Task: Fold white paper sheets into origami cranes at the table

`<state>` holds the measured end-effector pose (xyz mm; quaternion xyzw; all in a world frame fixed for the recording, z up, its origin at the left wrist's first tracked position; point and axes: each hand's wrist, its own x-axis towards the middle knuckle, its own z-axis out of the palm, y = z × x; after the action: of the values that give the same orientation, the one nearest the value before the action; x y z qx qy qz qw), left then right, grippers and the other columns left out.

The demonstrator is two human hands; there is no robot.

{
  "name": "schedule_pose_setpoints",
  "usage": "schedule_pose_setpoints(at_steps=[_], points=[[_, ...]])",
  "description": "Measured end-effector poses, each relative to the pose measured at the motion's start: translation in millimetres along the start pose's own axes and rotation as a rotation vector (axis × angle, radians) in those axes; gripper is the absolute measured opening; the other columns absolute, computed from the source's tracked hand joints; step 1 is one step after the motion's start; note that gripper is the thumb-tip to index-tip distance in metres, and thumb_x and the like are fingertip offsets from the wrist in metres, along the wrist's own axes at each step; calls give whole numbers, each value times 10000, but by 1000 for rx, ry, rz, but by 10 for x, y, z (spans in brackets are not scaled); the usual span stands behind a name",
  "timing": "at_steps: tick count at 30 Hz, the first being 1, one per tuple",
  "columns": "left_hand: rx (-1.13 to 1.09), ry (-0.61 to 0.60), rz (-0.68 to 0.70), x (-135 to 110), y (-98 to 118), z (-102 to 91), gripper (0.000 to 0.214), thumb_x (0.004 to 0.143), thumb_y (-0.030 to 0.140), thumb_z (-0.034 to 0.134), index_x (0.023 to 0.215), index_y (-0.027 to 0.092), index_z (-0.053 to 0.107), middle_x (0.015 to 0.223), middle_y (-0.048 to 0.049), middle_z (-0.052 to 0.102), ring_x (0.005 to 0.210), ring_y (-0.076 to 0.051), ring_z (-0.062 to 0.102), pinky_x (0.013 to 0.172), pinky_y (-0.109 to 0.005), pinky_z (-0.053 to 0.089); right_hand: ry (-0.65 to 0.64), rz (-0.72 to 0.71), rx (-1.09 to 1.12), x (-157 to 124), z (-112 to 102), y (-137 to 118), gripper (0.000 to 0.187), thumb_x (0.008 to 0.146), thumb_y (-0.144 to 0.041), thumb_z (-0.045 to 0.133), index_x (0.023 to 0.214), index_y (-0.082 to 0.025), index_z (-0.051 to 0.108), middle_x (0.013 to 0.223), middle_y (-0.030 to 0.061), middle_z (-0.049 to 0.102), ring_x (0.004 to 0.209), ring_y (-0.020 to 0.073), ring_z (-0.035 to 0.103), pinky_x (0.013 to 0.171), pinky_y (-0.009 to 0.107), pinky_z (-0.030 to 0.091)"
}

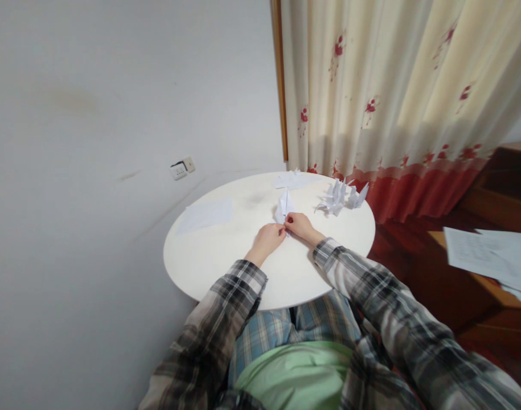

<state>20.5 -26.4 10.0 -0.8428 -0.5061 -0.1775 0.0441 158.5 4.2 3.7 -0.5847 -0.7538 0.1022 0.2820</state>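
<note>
Near the middle of the round white table is a piece of folded white paper, its pointed end facing away from me. My left hand pinches the near end of it from the left. From the right, my right hand grips the same end, fingers curled and almost touching the left ones. The fingers cover that near part, so its exact folds are hidden. A cluster of folded paper cranes stands on the table to the right.
A flat white sheet lies at the table's left, and more paper at its far edge. A wall with a socket borders the left. A flowered curtain hangs behind. Papers rest on wooden furniture at right.
</note>
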Motion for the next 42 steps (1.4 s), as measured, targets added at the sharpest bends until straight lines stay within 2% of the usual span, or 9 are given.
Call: schedule_pose_setpoints(at_steps=[8,14,21,35,42], points=[[-7,-38,24,14,1,8,294,819,253,408,960,212,663,911,-63,685,822,-171,619,757,-260,438,30,-11,-68,2,-7,24,192,769,-251,494,844,-151,640,856,69,651,767,133,550,654,209,341],[37,-31,40,5,32,-29,311,832,283,386,918,201,673,886,-76,685,791,-181,622,719,-270,441,-20,43,-96,14,-18,15,196,739,-229,492,829,-155,649,842,68,661,746,142,562,604,214,331],[44,-33,14,0,55,-54,315,837,297,377,887,196,671,863,-78,683,789,-181,619,716,-269,433,-22,59,-88,-7,-25,-5,204,762,-270,489,841,-161,641,857,63,665,763,140,573,595,209,331],[58,-29,-47,8,42,-16,300,841,279,374,900,190,654,893,-74,675,825,-176,609,740,-266,435,-8,49,-106,-5,-35,-13,188,758,-229,485,856,-155,627,871,70,657,765,144,570,608,213,338],[87,-64,-78,6,70,-52,292,833,277,393,916,193,660,903,-80,673,841,-173,606,749,-255,434,-23,67,-105,-18,-51,-34,191,750,-221,501,879,-156,626,888,72,655,792,150,571,625,215,348]])
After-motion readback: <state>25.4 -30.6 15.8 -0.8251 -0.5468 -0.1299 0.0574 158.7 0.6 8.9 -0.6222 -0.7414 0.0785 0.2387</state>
